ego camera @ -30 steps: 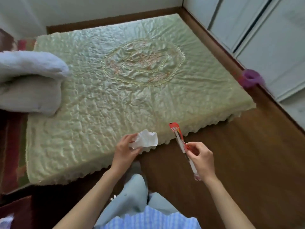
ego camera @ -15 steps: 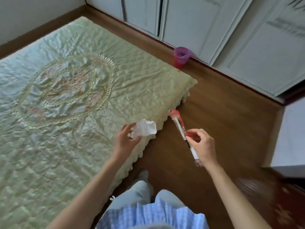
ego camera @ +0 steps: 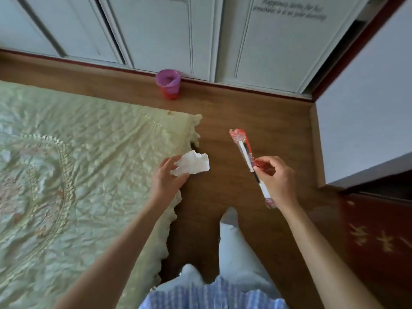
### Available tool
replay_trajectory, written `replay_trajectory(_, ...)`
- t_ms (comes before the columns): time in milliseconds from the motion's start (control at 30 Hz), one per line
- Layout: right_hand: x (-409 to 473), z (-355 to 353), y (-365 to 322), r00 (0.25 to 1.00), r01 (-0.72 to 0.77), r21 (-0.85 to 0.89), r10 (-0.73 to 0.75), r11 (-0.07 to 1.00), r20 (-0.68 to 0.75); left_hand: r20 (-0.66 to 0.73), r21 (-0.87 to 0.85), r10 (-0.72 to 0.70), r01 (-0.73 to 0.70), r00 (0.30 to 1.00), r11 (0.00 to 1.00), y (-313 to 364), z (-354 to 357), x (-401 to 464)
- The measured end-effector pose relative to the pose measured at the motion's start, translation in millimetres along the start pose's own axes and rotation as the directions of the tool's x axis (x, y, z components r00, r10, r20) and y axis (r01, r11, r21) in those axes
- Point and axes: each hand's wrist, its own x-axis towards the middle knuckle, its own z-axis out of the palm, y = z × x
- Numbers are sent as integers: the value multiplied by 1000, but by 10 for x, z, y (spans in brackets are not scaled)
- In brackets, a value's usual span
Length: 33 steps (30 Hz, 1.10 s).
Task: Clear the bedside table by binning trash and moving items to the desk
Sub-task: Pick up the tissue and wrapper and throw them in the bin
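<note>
Left hand (ego camera: 166, 181) pinches a crumpled white tissue (ego camera: 193, 164) over the bed's (ego camera: 73, 175) frilled corner. Right hand (ego camera: 276, 179) grips a long red-and-clear wrapper (ego camera: 244, 146) w/ a pen-like item inside, tilted up-left above the wood floor (ego camera: 227, 112). Small red bin (ego camera: 168, 84) w/ purple liner stands by the white wardrobe doors (ego camera: 200, 34), well apart from both hands.

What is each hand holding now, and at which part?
The left hand pinches a crumpled white tissue at its near edge. The right hand grips a packaged pen around its lower half.
</note>
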Motion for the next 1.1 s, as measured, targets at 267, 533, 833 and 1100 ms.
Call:
replay_trajectory(267, 1469, -575, 473, 1000, -10, -19, 10, 1000, -7, 2, 6, 43, -43, 999, 999, 879, 941, 1225)
replay_trajectory(533, 2748, -633, 815, 999, 1, -47, 0, 999, 35, -21, 56, 39, -38, 999, 998, 1227, 1380, 2273)
replay_trajectory(833, 4382, -32, 749, 994, 65, -72, -59, 995, 89, -94, -12, -25, 24, 995, 1000, 1157, 1419, 3842)
replay_trajectory(1100, 5768, 608, 497, 981, 87, -24, -81, 996, 175, -175, 0, -104, 105, 979, 994, 1150, 1265, 5185)
